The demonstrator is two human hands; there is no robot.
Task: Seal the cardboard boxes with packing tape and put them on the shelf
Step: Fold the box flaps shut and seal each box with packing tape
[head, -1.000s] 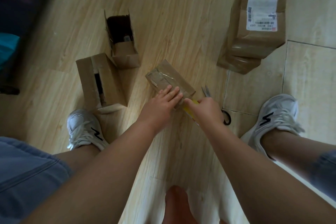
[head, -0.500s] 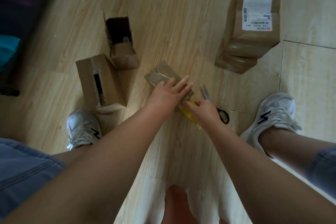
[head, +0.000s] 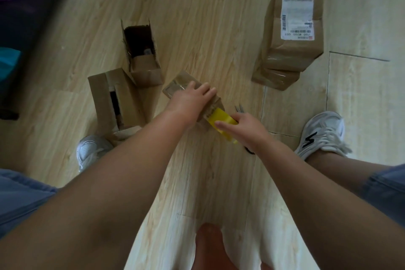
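A small cardboard box (head: 178,82) lies on the wooden floor in the middle of the view, with shiny tape across its far end. My left hand (head: 192,98) lies flat on top of it, fingers straight, pressing it down. Just right of the box's near end, my right hand (head: 243,128) grips a yellow roll of packing tape (head: 221,119), held against that end of the box. Two open boxes stand to the left: a narrow upright one (head: 142,55) and a larger one (head: 114,98). Two closed boxes (head: 291,35) are stacked at the upper right.
Scissors (head: 240,108) lie on the floor just beyond my right hand, mostly hidden by it. My white shoes (head: 322,131) (head: 92,149) flank the work area. Dark furniture with pink and teal cloth (head: 13,28) fills the far left edge.
My left hand slid farther along the top of the small box. My right hand drew back toward me, and the yellow tape roll now shows more fully at the box's near end.
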